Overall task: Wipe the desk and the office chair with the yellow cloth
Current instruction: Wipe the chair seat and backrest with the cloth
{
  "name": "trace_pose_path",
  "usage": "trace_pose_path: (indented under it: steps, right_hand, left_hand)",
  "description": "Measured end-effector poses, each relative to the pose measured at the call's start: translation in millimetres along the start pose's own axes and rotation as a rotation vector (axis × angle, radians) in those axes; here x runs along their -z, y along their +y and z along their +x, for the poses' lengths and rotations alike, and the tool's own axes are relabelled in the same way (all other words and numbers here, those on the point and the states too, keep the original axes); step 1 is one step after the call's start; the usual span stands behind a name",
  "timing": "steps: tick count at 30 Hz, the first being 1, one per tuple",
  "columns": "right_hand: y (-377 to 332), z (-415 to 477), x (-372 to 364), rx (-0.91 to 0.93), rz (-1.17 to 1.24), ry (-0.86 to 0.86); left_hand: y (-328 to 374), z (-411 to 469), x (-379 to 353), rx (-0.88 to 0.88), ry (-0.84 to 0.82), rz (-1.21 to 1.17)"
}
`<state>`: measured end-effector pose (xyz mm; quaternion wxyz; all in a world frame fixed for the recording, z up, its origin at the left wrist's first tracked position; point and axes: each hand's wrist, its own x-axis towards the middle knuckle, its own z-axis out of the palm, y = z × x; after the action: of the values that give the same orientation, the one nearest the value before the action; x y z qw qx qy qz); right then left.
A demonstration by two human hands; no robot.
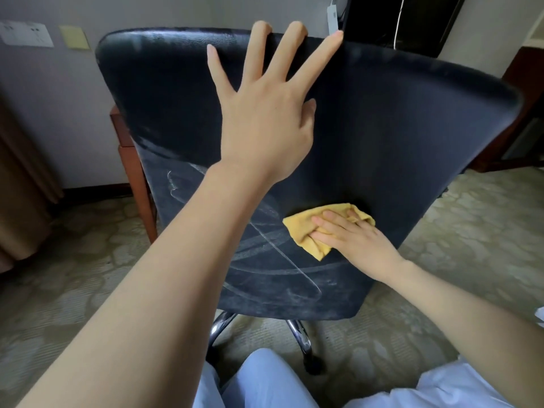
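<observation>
Head view, 1 wide-angle camera worn on the person's head: faces forward and down, close to the back of the office chair, with carpet at both sides.

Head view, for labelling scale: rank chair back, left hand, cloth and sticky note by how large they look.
1. chair back
2. left hand, nearer the camera, so enlarged
3. cloth, partly under the right hand
4. sticky note

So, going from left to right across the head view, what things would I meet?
From left: wall socket plate → yellow note → wooden desk leg → left hand → right hand. The yellow cloth overlaps the hands, so it is left out.
</observation>
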<state>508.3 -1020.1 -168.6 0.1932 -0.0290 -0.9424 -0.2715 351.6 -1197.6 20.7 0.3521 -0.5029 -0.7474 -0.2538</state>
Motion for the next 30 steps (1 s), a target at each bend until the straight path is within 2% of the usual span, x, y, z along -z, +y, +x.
trace_pose_path:
  steps: [3, 6, 10, 15, 20, 23, 27, 30]
  right_hand:
    - [12, -16, 3, 0.019, -0.030, -0.077]
    - [25, -18, 13, 0.047, -0.100, -0.043]
    - [37, -6, 34, -0.027, -0.138, 0.100]
    - [43, 38, 69, -0.036, -0.194, 0.330]
    - [18, 97, 79, -0.104, -0.087, 0.537]
    - [-13, 130, 71, -0.192, -0.025, 0.521]
    - [-42, 137, 51, -0.027, 0.127, 0.631]
    - [-53, 119, 16, 0.042, 0.047, 0.517]
  left_hand:
    - [3, -1, 0, 0.005, 0.007, 0.002]
    - [3, -1, 0, 0.004, 0.001, 0.002]
    - [5, -2, -1, 0.015, 0.006, -0.010]
    - [7, -4, -3, 0.015, 0.029, 0.003]
    - [3, -3, -4, -0.009, 0.022, 0.020]
    - [1, -3, -7, -0.015, 0.012, 0.016]
    - [-8, -9, -13, -0.060, 0.049, 0.006]
    - [-32, -29, -24, -0.104, 0.078, -0.002]
